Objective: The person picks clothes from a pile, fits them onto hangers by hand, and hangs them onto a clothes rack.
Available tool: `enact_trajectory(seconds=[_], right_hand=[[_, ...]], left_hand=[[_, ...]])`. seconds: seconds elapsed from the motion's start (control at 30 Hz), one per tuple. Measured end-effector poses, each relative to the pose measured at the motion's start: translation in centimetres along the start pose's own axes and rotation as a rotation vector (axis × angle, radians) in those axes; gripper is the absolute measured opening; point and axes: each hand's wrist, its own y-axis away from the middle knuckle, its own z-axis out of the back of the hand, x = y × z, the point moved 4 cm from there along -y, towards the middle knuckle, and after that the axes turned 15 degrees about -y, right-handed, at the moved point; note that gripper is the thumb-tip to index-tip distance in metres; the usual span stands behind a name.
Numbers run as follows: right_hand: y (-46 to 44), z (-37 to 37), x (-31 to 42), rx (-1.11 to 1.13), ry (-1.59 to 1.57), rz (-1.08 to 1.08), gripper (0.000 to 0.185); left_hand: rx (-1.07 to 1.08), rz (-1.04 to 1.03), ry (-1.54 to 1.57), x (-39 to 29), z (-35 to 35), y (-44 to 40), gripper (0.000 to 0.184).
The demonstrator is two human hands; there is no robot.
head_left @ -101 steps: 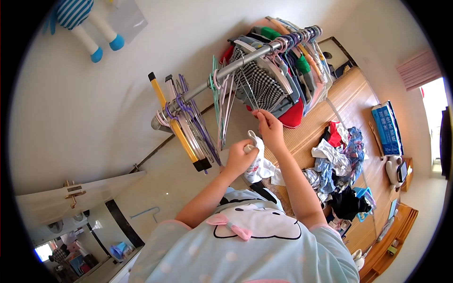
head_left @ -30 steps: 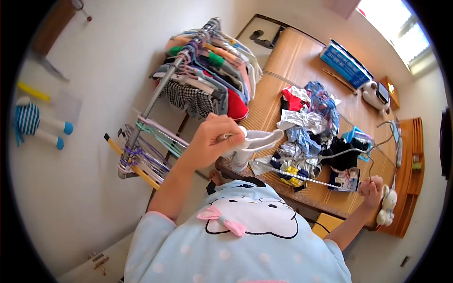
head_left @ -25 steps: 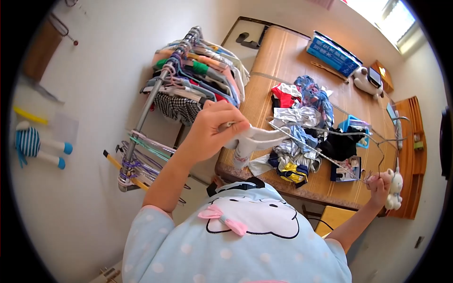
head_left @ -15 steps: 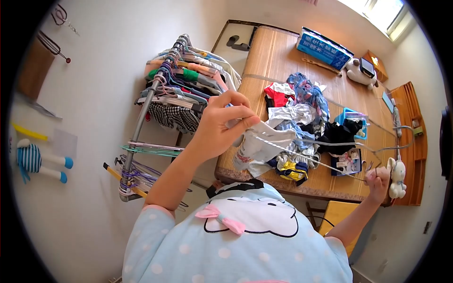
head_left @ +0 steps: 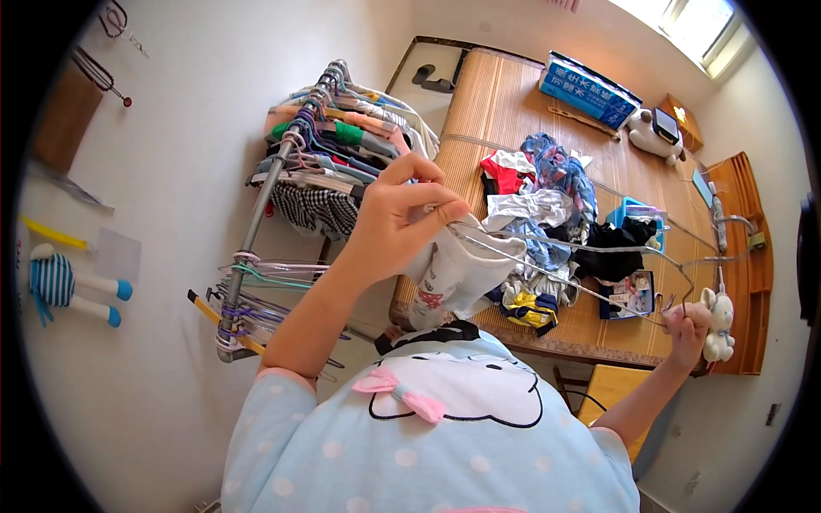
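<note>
Between thumb and fingers, my left hand [head_left: 406, 218] pinches the edge of a white printed garment [head_left: 453, 278], which hangs below it. A silvery wire hanger [head_left: 590, 248] stretches from the garment's neck opening to the right. My right hand [head_left: 687, 329] is closed on the hanger at its far side, low on the right. The hanger's left tip lies at the garment's opening beside my left fingers; how far it reaches inside is hard to see.
A rail [head_left: 261, 201] at the left carries clothes [head_left: 325, 205] and bare hangers [head_left: 278, 274]. Piled clothes [head_left: 534, 209] lie on the mat-covered bed [head_left: 487, 107], near a blue basket [head_left: 629, 209], a dark box [head_left: 629, 299] and a blue package [head_left: 590, 90]. A white plush toy [head_left: 720, 325] is beside my right hand.
The view has swung from the rail toward the bed. My right hand has moved far right with the hanger. The garment, earlier bunched, now hangs more spread out below my left hand.
</note>
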Motion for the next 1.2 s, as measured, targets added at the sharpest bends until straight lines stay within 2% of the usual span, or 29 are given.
enact_trajectory(seconds=[0.13,0.2,0.27,0.33,0.37,0.43,0.47,0.5,0.57,0.63,0.67,0.7,0.77,0.83,0.87,0.93,0.97,1.03,1.07,1.13,1.2], right_hand=[[-1.1,-2.9,0.3,0.096,0.055,-0.054,0.041],[-2.4,-8.0,0.7,0.203,0.123,0.062,0.031],[-3.0,-11.8,-0.3,0.298,0.153,0.034,0.02],[-3.2,-13.5,-2.0,0.263,0.138,-0.044,0.018],[-3.2,-13.6,-3.0,0.234,0.12,-0.119,0.016],[-3.1,-12.9,-4.8,0.181,0.009,-0.172,0.016],[-3.0,-12.5,-5.7,0.135,-0.105,-0.23,0.016],[-3.0,-12.7,-6.6,0.134,-0.106,-0.227,0.016],[-3.0,-13.7,-8.5,0.115,-0.272,-0.338,0.017],[-3.2,-14.6,-9.4,0.105,-0.344,-0.397,0.018],[-3.5,-15.3,-9.6,0.156,-0.232,-0.385,0.02],[-3.8,-16.1,-9.8,0.205,-0.122,-0.372,0.022],[-3.9,-17.3,-10.9,0.272,-0.04,-0.378,0.022],[-3.7,-17.2,-12.6,0.334,-0.424,-0.542,0.025],[-3.9,-16.9,-12.8,0.326,-0.427,-0.542,0.025],[-4.4,-17.1,-13.1,0.201,-1.044,-0.731,0.039],[-5.0,-17.4,-14.0,0.196,-1.044,-0.728,0.039],[-6.1,-18.3,-16.9,0.185,-0.338,-0.529,0.051],[-5.7,-20.1,-17.2,0.179,-0.34,-0.528,0.051],[-5.0,-24.0,-16.9,0.249,-0.185,-0.388,0.042],[-5.1,-24.8,-17.5,0.258,-0.063,-0.313,0.037]], left_hand=[[-0.004,-0.086,-0.111,-0.6,-0.2,0.1,0.011],[0.018,-0.055,-0.064,-0.8,-0.7,0.1,0.012],[0.044,-0.025,-0.015,-1.1,-1.0,0.0,0.013],[0.092,0.134,0.023,-0.9,-0.9,-0.5,0.014],[0.096,0.127,0.023,-0.4,-1.0,-0.7,0.014],[0.095,0.153,0.239,1.1,-1.5,-1.0,0.015],[0.17,0.153,0.131,0.9,-1.4,-1.2,0.025],[0.17,0.15,0.129,0.8,-1.3,-1.5,0.025],[0.401,0.34,0.037,1.6,-2.1,-1.8,0.037],[0.366,0.356,0.11,2.7,-2.6,-2.2,0.04],[0.329,0.374,0.186,3.1,-2.9,-2.3,0.044],[0.331,0.373,0.184,3.3,-3.3,-2.2,0.044],[0.364,0.166,0.101,1.3,-3.8,-2.4,0.037],[0.394,0.114,0.128,0.2,-2.9,-3.0,0.034],[0.412,0.06,0.156,-0.3,-2.5,-3.3,0.03],[0.402,0.098,0.197,-0.5,-2.1,-3.0,0.028],[0.382,0.139,0.237,-0.5,-2.0,-2.9,0.025],[0.322,0.099,0.275,-0.3,-2.2,-2.8,0.025],[0.285,0.089,0.28,-0.9,-1.9,-2.8,0.024],[0.248,0.076,0.284,-1.1,-1.6,-3.0,0.023],[0.18,0.045,0.228,-1.0,-1.0,-3.1,0.023]])
